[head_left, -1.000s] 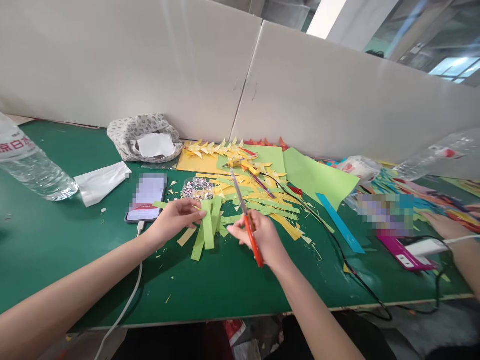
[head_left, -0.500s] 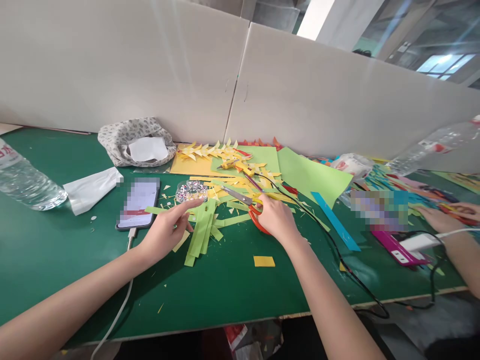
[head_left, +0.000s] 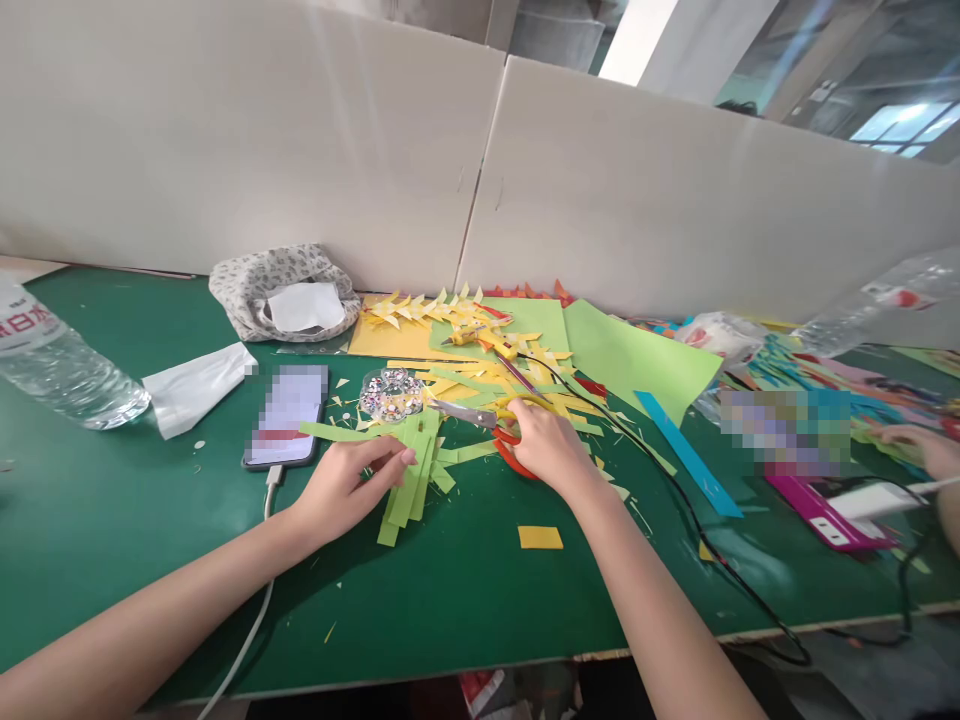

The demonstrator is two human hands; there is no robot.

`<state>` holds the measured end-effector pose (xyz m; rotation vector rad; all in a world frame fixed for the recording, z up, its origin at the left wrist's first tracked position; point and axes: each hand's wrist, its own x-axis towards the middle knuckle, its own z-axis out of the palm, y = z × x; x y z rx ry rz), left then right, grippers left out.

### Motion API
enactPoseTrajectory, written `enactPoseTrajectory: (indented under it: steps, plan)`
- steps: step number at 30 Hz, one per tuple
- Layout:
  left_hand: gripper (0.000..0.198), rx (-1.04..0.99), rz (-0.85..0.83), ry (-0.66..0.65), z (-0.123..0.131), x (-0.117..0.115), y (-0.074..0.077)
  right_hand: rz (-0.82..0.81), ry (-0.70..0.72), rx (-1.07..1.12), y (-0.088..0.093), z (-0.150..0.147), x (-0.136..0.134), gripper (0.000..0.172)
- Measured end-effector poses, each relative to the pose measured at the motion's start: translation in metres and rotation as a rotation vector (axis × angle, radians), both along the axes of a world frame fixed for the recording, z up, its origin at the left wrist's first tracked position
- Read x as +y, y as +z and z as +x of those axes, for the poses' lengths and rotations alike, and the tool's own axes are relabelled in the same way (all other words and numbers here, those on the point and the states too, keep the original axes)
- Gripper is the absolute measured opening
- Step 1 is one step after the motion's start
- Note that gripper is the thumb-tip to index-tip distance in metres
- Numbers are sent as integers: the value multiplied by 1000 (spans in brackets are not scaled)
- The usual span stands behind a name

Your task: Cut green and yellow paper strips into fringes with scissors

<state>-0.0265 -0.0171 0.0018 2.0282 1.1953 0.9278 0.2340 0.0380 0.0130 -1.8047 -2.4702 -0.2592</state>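
Note:
My right hand point(head_left: 551, 445) holds a pair of scissors point(head_left: 472, 413) by the orange handles, the blades pointing left over scattered paper strips. Close by, my left hand point(head_left: 352, 485) has its fingers bent and drawn together; whether they pinch anything is unclear. Its fingertips are over a small pile of light green paper strips point(head_left: 409, 490). One more green strip point(head_left: 334, 432) runs from the phone's corner to behind this hand. A clear dish of shiny beads or sequins point(head_left: 391, 394) sits just beyond the pile.
A yellow hot glue gun point(head_left: 487, 340) with a black cord lies among yellow paper cuttings. Leftward are a charging phone point(head_left: 289, 410), a water bottle point(head_left: 64, 365) and a patterned cloth bag point(head_left: 281, 290). Rightward are green sheets point(head_left: 641, 350), a blue strip point(head_left: 690, 455), a purple power strip point(head_left: 829, 515) and another person's hand point(head_left: 919, 445).
My left hand has drawn back slightly from the bead dish, its index finger bending from stretched out. My right hand keeps the scissors. The view has shifted a little, and the other person's hand moved right.

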Motion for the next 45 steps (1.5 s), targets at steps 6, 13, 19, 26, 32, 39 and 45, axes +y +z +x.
enactPoseTrajectory:
  steps: [6, 13, 19, 26, 32, 39, 45]
  plan:
    - [26, 29, -12, -10, 1, -1, 4, 85, 104, -47, 1, -6, 1, 26]
    - [28, 26, -38, -22, 3, -2, 8, 176, 10, 64, 0, -8, 1, 19]
    - [21, -210, -303, -68, 8, -3, 8, -35, -202, 1350, 23, -32, -6, 29]
    - [58, -519, -475, -148, 10, 0, 2, -632, -98, 1877, 25, -68, -40, 39]
    - [21, -307, -358, -95, 12, -1, 3, -797, -75, 1844, 16, -77, -57, 34]
    - [25, -342, -439, -102, 11, -1, 2, -339, -299, 1973, 2, -58, -44, 39]
    - [25, -439, -492, -44, 11, 0, 5, -237, -376, 1945, 3, -54, -45, 38]
